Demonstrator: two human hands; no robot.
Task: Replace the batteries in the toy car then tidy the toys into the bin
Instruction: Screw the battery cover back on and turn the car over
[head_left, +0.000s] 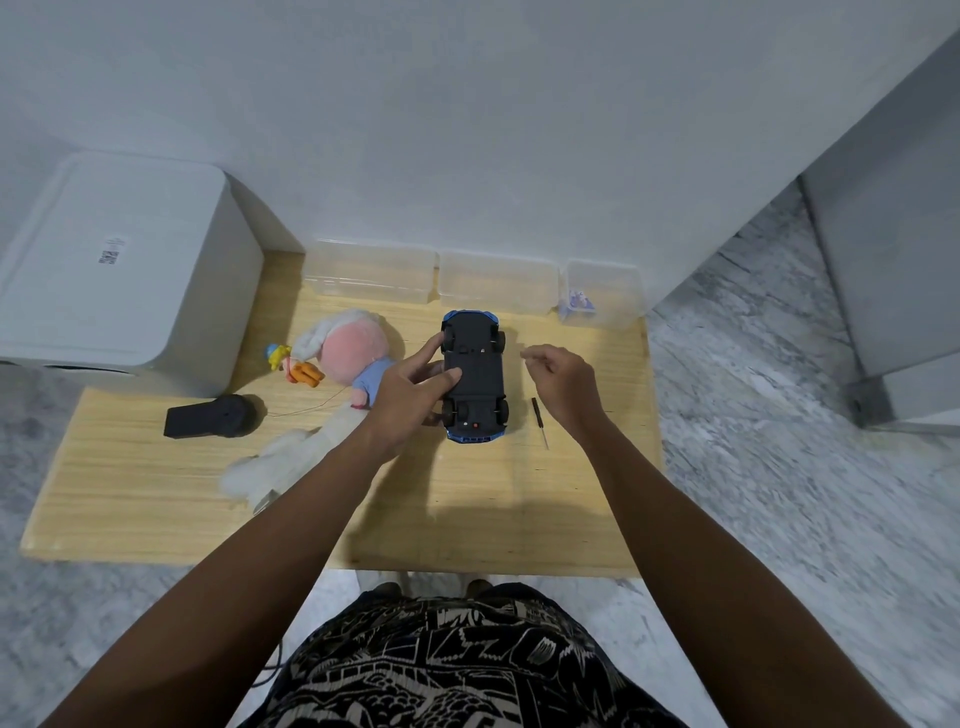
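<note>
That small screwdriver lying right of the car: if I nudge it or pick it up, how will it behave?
The screwdriver looks thin and rigid, so it should stay straight when lifted. It is probably very light, being far slimmer than the toy car. It lies flat on the wooden table, and its handle looks round, so a sideways nudge may roll it; pinch it rather than push.

Soft, even overhead light, faint shadows beneath the arms, wide-angle bending and blur at the edges.

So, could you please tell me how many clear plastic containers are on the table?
3, in a row along the wall edge of the table: left container, middle container, and right container, which holds something small and bluish. None seem hidden.
</note>
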